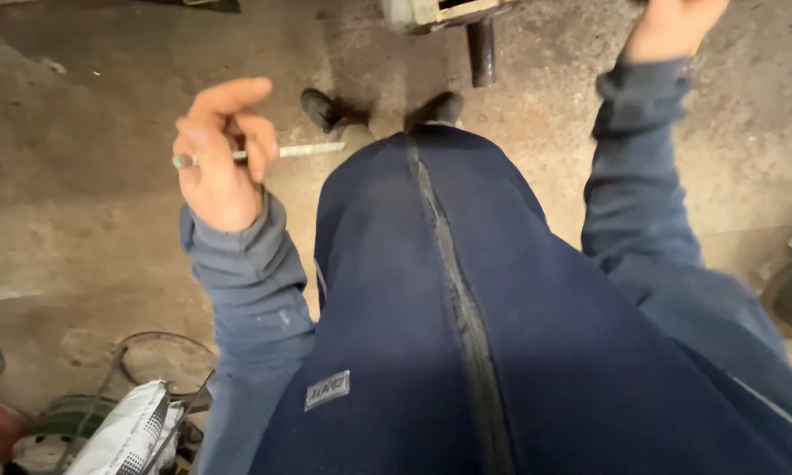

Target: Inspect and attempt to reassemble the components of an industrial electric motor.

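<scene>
Left hand: left hand (222, 163) is raised over the concrete floor (79, 220), its grip closed around a thin pale rod (303, 150), index finger pointing up and right.
Rod: held level, one end with a small greenish tip poking out at the left of the fist, the long end reaching right toward the dark shoes (325, 107).
Right hand: right hand (673, 25) is lifted to the top edge of the frame, partly cut off; I cannot tell whether its grip is open or closed, though a yellowish sliver shows beside it.
Body: navy zip jacket (466, 317) fills the middle and lower frame.
Upper edge: metal post (481, 51) under a pale machine base stands just beyond the shoes.
Lower left corner: white sack (127, 431), wire loop and green coil crowd the floor there.
Open room: bare floor lies left of the left hand and between the two arms.
</scene>
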